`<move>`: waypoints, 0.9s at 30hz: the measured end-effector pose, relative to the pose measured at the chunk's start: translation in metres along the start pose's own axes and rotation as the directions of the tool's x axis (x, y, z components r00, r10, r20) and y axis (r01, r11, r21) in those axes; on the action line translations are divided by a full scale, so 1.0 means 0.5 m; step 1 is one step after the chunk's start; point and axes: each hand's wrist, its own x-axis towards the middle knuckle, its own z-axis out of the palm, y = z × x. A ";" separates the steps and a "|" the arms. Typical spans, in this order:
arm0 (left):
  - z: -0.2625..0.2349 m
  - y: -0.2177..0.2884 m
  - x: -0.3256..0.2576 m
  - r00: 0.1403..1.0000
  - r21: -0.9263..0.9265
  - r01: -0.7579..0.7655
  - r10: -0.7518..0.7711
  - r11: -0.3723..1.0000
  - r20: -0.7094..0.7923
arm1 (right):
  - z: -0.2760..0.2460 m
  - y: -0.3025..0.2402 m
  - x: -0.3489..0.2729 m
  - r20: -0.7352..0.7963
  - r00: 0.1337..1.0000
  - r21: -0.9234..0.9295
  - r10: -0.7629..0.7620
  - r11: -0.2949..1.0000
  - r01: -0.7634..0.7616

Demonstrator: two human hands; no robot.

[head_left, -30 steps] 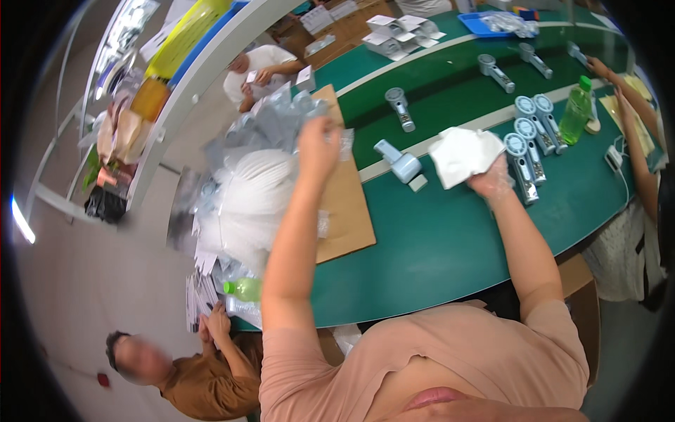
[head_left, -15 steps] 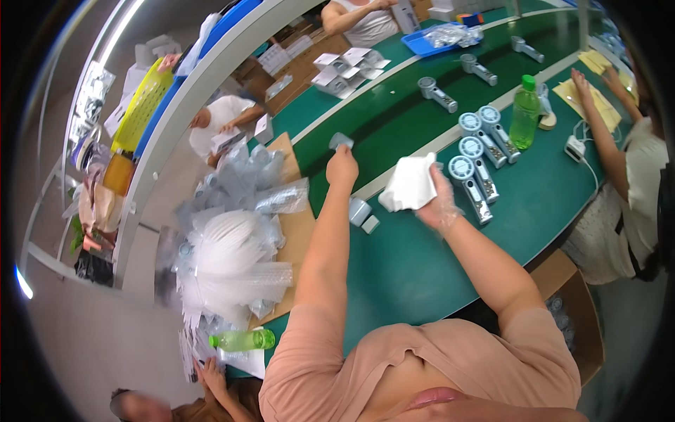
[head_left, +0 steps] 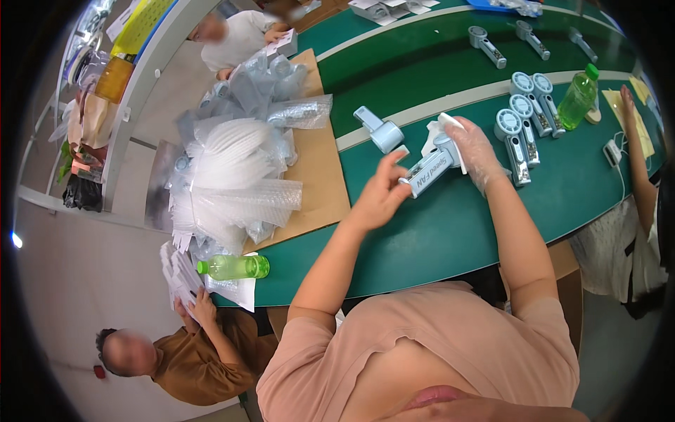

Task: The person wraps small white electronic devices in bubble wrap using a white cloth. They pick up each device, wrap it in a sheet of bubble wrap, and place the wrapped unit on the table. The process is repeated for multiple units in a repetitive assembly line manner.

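A light blue handheld fan is between my hands, tilted, with dark lettering along its handle. My right hand, in a clear plastic glove, is closed around the fan's head with a white cloth pressed against it. At the handle's lower end are the fingers of my left hand, bare, thumb at the handle and one finger raised. Just beyond lies another light blue fan with a rounded end, at the edge of the dark green strip.
Several light blue fans stand grouped at right, beside a green bottle. More fans lie on the dark green strip. Bubble-wrap sleeves heap on cardboard at left, near another green bottle. Co-workers sit around the table.
My left hand has come back from the strip toward my right hand. A fan now sits between both hands, against the cloth. The whole view has shifted.
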 end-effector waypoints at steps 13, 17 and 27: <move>-0.136 -0.175 0.220 0.992 0.776 -0.121 0.039 0.619 0.123 | 0.043 -0.008 -0.042 0.187 0.982 -0.493 0.018 0.867 0.078; -0.146 -0.146 0.219 0.973 0.782 -0.166 -0.028 0.601 0.228 | 0.045 -0.034 -0.044 0.222 0.975 -0.669 0.011 0.729 0.143; -0.121 -0.064 0.105 0.977 0.587 0.121 -0.201 0.800 0.073 | 0.035 -0.022 -0.040 0.252 0.968 -0.642 0.006 0.750 0.163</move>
